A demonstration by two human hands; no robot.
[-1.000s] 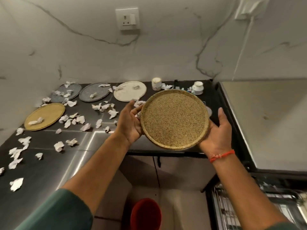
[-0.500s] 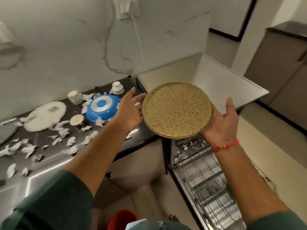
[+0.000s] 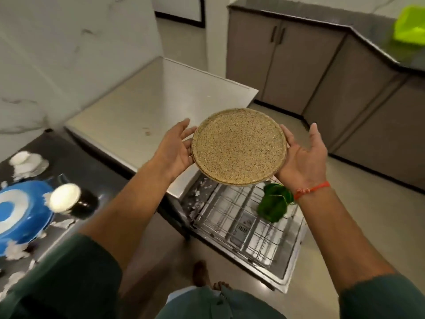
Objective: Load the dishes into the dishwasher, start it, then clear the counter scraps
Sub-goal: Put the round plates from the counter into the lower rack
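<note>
I carry a round speckled tan plate (image 3: 239, 146) between both palms, tilted toward me, above the open dishwasher. My left hand (image 3: 174, 148) presses its left rim with straight fingers. At the right rim sits my right hand (image 3: 303, 157), palm up and thumb raised. Below the plate lies the pulled-out wire rack (image 3: 241, 217) with a green dish (image 3: 273, 203) standing in it. White paper scraps (image 3: 16, 252) litter the black counter (image 3: 69, 162) at left.
On the counter stand a blue and white bowl (image 3: 20, 215), a dark cup (image 3: 69, 199) and a white cup on a saucer (image 3: 27, 162). The dishwasher's steel top (image 3: 149, 104) lies behind the plate. Grey cabinets (image 3: 345, 72) line the far side.
I have turned right from the counter toward the dishwasher, carrying the plate along. The rack and green dish now lie directly under the plate; both hands keep the same hold.
</note>
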